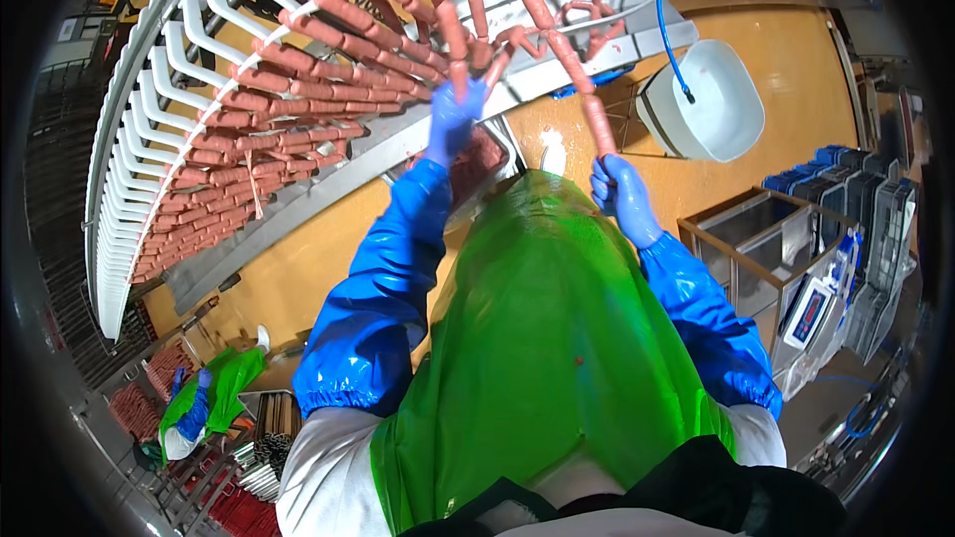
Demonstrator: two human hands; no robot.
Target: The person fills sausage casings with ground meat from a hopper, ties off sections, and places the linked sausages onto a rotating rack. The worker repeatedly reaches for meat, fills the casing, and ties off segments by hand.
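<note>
My right hand (622, 197) grips a sausage strand (557, 40) slanting across the table (527, 85); my left hand (457, 114), curled round another strand (452, 35), is near the hooks (179, 50). Pulling too hard could snap either.

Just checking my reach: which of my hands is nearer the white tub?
Right. Your right hand is left of the tub, toward you; your left hand is farther left, by the hanging sausages.

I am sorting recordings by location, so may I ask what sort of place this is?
Probably a sausage-making room in a food plant: many linked sausages hang from a long row of white hooks, and the person wears a glossy green apron with blue sleeve covers.
</note>
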